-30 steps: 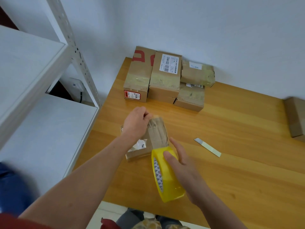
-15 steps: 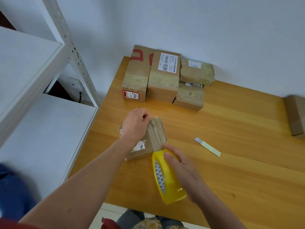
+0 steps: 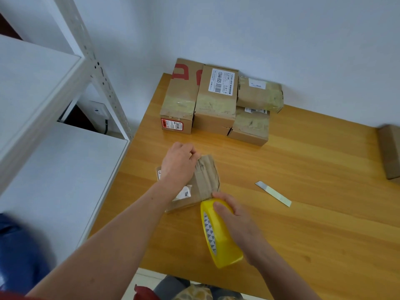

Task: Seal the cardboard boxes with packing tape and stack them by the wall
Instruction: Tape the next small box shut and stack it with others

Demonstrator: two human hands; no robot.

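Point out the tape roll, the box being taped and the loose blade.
tape roll [image 3: 226, 253]: head view, yellow outer band.
box being taped [image 3: 205, 177]: head view, top face.
blade [image 3: 273, 194]: head view, middle of the strip.

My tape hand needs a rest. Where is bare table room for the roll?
Widest bare patch: near right on the wooden table, between the pale flat strip and the brown cardboard box at the right edge. Crowded: the taped cardboard boxes by the wall and the small cardboard box beside the yellow tape roll.
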